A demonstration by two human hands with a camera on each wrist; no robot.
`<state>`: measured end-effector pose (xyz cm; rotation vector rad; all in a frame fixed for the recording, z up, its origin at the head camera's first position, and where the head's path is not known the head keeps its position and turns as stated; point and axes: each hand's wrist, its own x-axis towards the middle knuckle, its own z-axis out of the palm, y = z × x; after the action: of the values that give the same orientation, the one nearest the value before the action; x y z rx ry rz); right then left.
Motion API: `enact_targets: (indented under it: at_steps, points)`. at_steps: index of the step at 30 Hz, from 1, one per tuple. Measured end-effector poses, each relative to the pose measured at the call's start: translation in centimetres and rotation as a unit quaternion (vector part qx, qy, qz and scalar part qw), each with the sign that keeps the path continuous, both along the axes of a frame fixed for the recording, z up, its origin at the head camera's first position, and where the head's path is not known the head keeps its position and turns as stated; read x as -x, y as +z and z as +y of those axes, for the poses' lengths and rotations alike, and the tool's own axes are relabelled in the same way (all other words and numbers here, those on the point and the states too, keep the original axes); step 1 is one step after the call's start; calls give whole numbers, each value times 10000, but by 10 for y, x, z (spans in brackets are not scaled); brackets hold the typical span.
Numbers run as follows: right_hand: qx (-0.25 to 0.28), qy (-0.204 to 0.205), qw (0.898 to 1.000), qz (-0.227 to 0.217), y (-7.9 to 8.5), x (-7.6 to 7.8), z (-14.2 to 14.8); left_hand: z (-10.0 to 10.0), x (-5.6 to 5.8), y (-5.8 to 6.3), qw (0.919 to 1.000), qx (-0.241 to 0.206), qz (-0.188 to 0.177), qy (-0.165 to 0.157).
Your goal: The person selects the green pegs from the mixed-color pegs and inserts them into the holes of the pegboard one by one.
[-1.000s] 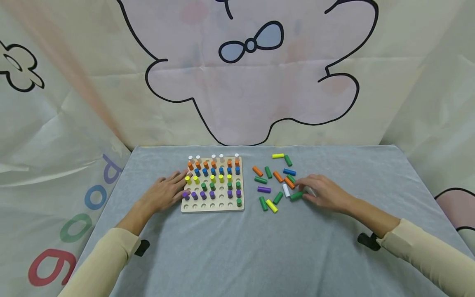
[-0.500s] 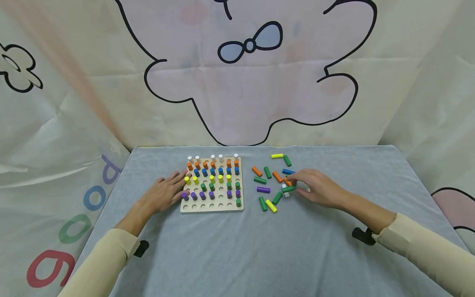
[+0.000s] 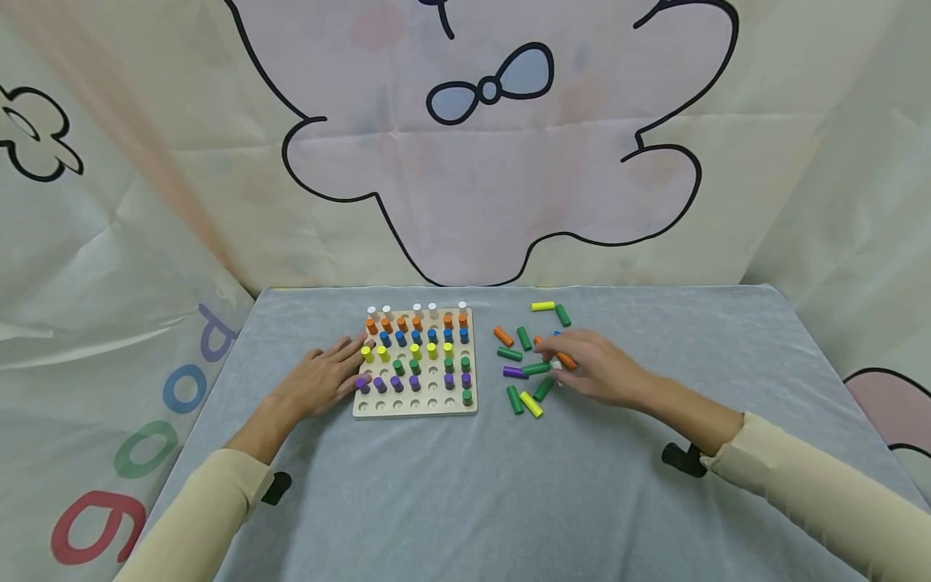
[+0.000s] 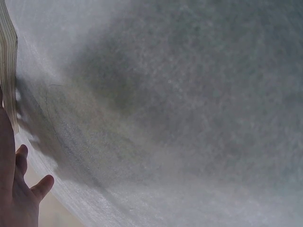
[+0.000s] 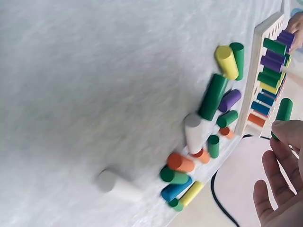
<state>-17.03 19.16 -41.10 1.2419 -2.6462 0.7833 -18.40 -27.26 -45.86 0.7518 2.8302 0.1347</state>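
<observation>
My right hand (image 3: 600,368) is over the loose pegs on the right, pinching a green peg (image 5: 284,111) between thumb and fingers. In the head view that green peg (image 3: 537,369) sticks out leftward from the fingertips, close to a purple peg (image 3: 513,373). On the left, a wooden pegboard (image 3: 432,408) bears rows of upright white, orange, blue, yellow, green and purple pegs, with some holes bare. My left hand (image 3: 320,378) rests against the board's left edge, fingers extended. The left wrist view catches only part of that hand (image 4: 19,189) and the board's side (image 4: 8,61).
Loose pegs lie scattered right of the board, among them a yellow peg (image 3: 532,404), an orange peg (image 3: 503,336) and a white peg (image 5: 118,184). A grey cloth (image 3: 436,501) covers the table. A printed curtain (image 3: 494,178) hangs behind the table's far edge.
My right hand has picked up the green peg and carried it leftward over the loose pegs toward the board. My left hand has stayed at the board's left edge.
</observation>
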Motion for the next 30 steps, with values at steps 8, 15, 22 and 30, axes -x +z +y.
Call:
enact_targets:
  at_steps: [8,15,22,30]
  points:
    - [-150,-20,9996,-227,11,1,-32,1,-1,1,10000,17,52,15]
    - [-143,63,9993,-345,16,1,-56,1,-2,1,9999,27,95,-32]
    - [-210,-48,9981,-575,15,-1,-71,1,-1,0,10000,19,76,-19]
    - [-79,3,9994,-333,11,0,-81,1,-1,1,9999,-2,154,-73]
